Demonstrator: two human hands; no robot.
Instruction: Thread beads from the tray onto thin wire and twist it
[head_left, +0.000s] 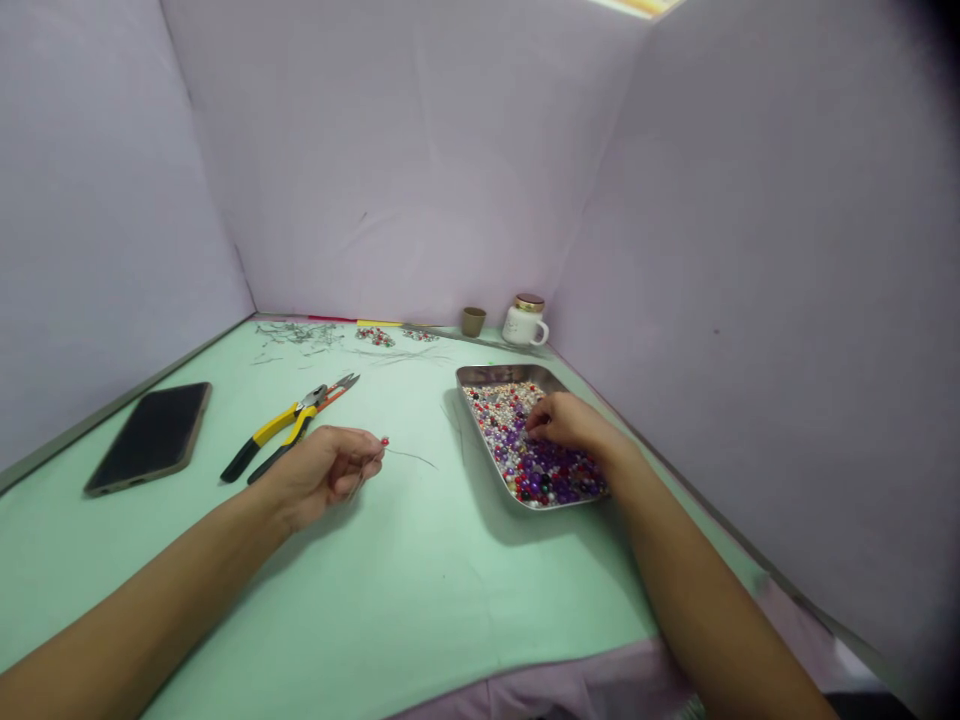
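My left hand (337,468) is closed in a pinch on a thin wire (411,457), left of the tray. A red bead (385,441) sits at its fingertips, and the wire's free end sticks out to the right. My right hand (561,420) reaches into a metal tray (484,452) of mixed beads, its fingers pressed together and touching the beads. Whatever those fingertips hold, if anything, is hidden. Purple beads (551,470) fill the near part of the tray, while small pale beads (499,400) lie in the far part.
Left of my left hand lie yellow-and-black pliers (274,430), orange-handled snips (339,391) and a phone (154,437). Cut wires (300,334) and beaded pieces (375,338) lie at the back, with a small cup (473,321) and a lidded white mug (523,323).
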